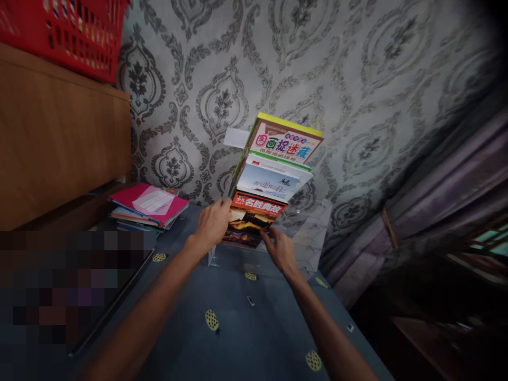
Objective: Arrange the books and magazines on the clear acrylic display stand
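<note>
Several books stand one behind another in a clear plastic book rack against the wall. In front is a book with a red-topped cover. Behind it rise a pale blue and white book and a taller brown-covered book with a yellow top edge. My left hand is closed at the left edge of the red-topped book, its fingers partly hidden. My right hand grips the same book low on its right side, fingertips on the cover.
At left, a pink booklet tops a stack of thin books. A wooden cabinet holds a red plastic basket. A blue cloth with pineapple prints covers the table. A tied curtain hangs on the right. The lower left is pixelated.
</note>
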Demonstrator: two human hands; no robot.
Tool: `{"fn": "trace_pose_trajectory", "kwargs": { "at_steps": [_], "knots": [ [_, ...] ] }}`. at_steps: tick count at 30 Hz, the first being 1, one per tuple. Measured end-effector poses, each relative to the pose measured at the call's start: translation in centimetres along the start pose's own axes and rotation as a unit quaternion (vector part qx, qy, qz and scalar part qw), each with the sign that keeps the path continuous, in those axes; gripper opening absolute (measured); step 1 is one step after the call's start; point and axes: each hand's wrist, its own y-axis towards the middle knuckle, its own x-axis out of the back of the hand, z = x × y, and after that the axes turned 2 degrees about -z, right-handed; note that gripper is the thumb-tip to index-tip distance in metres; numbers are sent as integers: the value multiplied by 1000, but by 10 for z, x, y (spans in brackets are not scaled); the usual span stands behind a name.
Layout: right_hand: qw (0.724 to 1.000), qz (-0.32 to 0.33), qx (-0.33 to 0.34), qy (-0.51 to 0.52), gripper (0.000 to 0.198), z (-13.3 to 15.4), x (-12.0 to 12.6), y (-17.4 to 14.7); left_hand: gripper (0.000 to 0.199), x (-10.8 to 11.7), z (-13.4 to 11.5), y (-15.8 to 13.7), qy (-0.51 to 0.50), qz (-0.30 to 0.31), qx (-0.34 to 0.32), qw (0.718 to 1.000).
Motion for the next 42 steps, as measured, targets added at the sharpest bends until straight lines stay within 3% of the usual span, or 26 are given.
{"fn": "trace_pose_trajectory", "kwargs": {
  "at_steps": [6, 12, 18, 24, 42],
  "knots": [
    [1000, -2, -1, 19, 33, -2, -1, -1, 27, 0, 1, 3, 16, 4, -23, 1000],
    [999, 22, -6, 39, 33, -1, 6, 1, 31, 17, -9, 3, 63, 44, -23, 997],
    [998, -36, 1, 45, 28, 7, 13, 4, 34, 23, -15, 5, 81, 59, -22, 995],
    [997, -42, -1, 60, 28, 8, 14, 3, 35, 23, -17, 11, 99, 69, -41, 992],
    [998, -24, -11, 54, 26, 8, 13, 4, 29, 25, 5, 18, 85, 73, -82, 990]
  ]
}}
